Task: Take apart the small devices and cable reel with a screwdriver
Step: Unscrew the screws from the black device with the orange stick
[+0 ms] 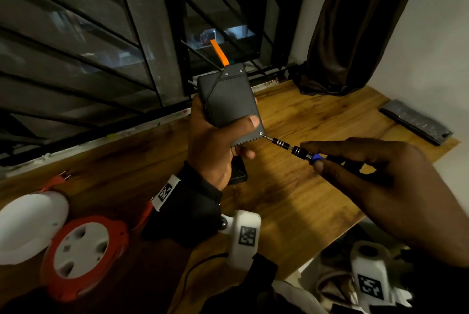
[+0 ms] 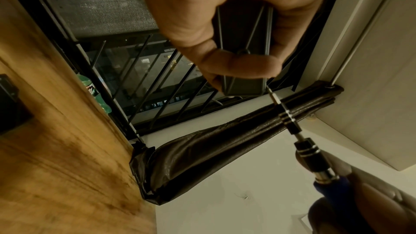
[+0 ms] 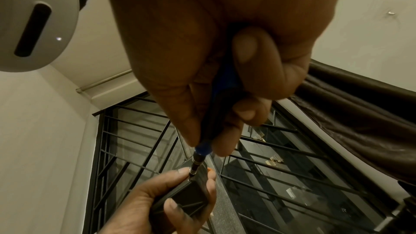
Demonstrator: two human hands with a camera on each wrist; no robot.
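Both hands clamped: left hand point(image 1: 215, 146) round grey box point(image 1: 229, 103), right hand point(image 1: 375, 174) on screwdriver point(image 1: 299, 150); cable reel point(image 1: 83, 255) head-view only.

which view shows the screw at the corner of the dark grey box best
The head view: the small silver corner screw faces the camera beside the screwdriver tip. In the left wrist view the thumb hides it; in the right wrist view it is too small to tell.

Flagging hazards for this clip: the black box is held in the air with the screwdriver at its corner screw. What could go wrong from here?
1. The screwdriver tip sits just below the left hand's thumb; a slip could jab it.
2. The black box is held in the air above the wooden table, so the freed corner screw could drop and roll off.
3. The right hand pinches the tool only by its fingertips, so the bit could cam out.
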